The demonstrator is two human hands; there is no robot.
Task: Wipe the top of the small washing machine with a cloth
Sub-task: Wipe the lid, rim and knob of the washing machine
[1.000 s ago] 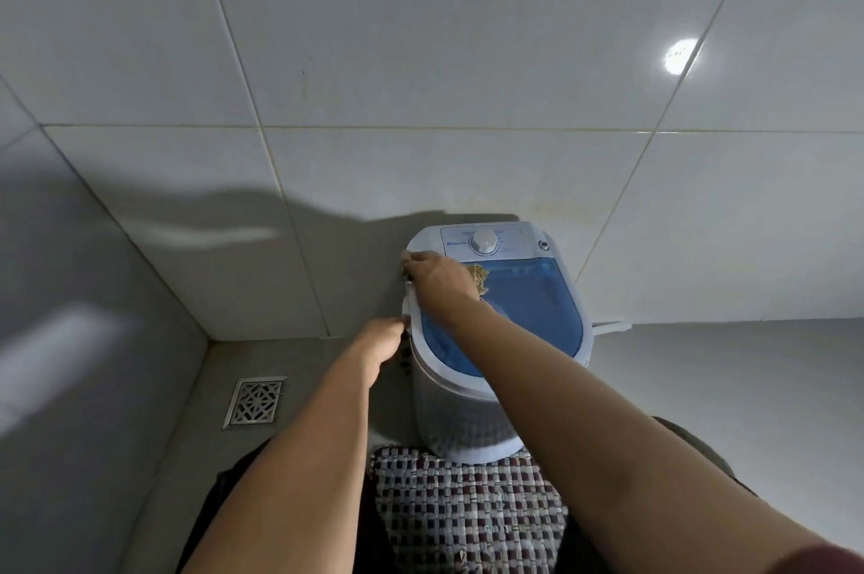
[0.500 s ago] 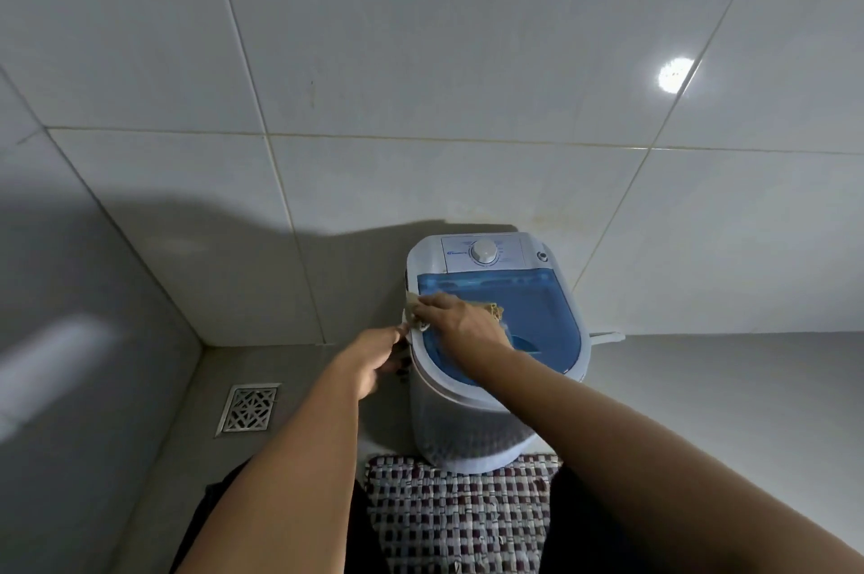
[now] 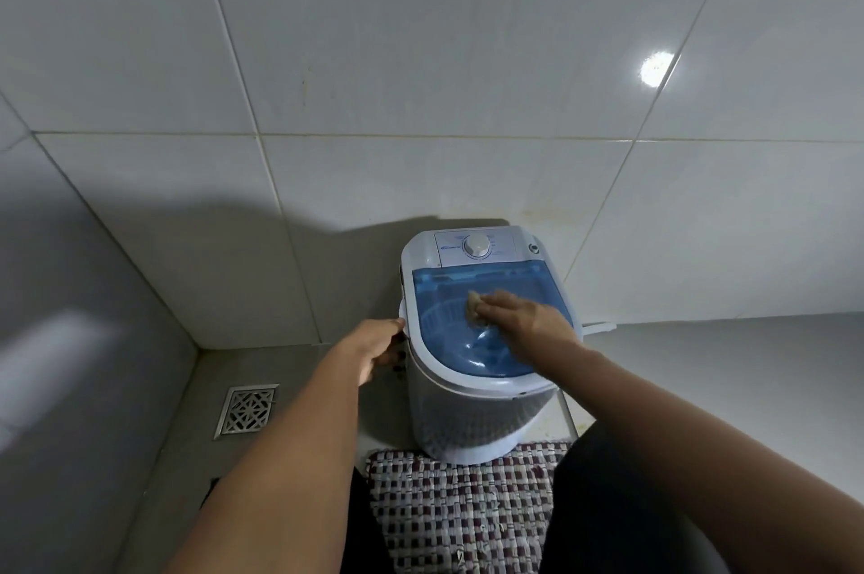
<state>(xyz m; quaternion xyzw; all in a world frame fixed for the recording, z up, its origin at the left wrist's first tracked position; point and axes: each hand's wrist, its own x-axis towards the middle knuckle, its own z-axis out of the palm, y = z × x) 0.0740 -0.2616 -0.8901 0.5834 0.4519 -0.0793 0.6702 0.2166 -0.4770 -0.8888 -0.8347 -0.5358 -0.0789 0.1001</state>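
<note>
Right hand (image 3: 523,321) presses cloth (image 3: 474,307) flat on blue lid (image 3: 449,340) — left hand (image 3: 374,349) grips washer's rim.

The cloth (image 3: 474,308) is mostly hidden under the right hand (image 3: 523,320); only a small pale bit shows at the fingertips. Fingers of the left hand (image 3: 369,349) go behind the left side of the washing machine (image 3: 467,414), grip not visible. Panel text near the dial (image 3: 477,245) too small to read. Woven mat (image 3: 463,508) cut off by bottom edge, partly covered by dark legs.
</note>
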